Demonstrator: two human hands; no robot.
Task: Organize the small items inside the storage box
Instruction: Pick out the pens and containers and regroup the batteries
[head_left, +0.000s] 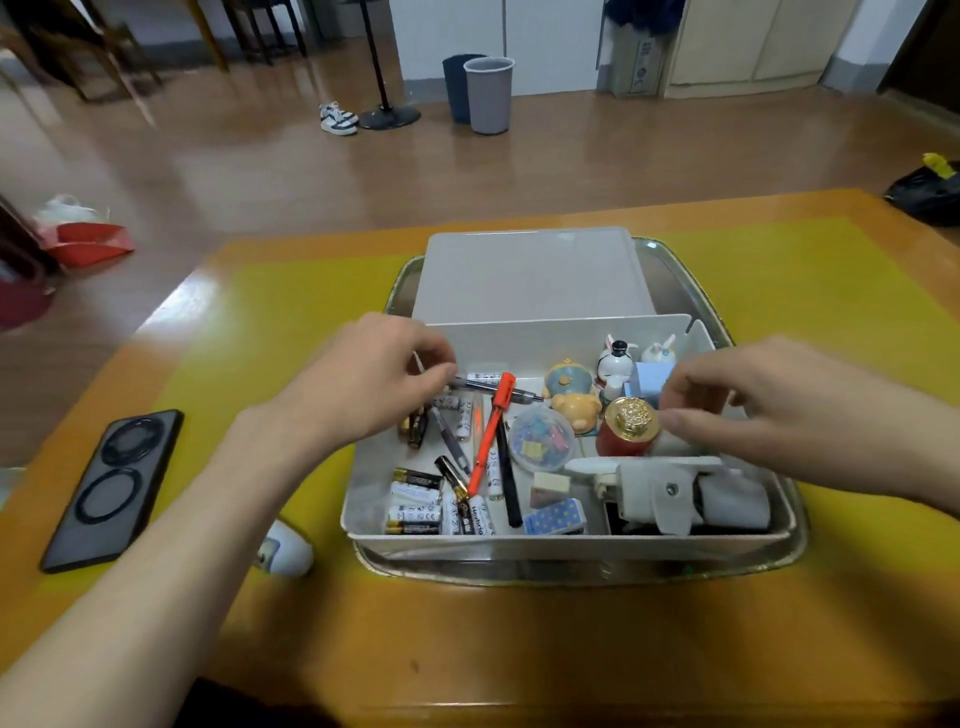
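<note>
White plastic, smooth and matte, forms the storage box (519, 540), which stands in a shiny metal tray (675, 270) at the middle of the tabletop (519, 649). In the head view the left hand (363, 384) pinches a thin grey pen (488, 385) near the box's far wall. The right hand (769, 410) hovers with loosely curled fingers, holding nothing, beside the red cylinder (626, 434) with an embossed gold cap. Round batteries (415, 512) may roll, and the tall cylinder may tip if brushed.

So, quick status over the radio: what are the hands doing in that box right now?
Left hand pinching dark pen at its end. Right hand hovering by red gold-capped bottle, holding nothing visible. White plastic storage box cluttered: batteries, pens crisscrossed.
</note>
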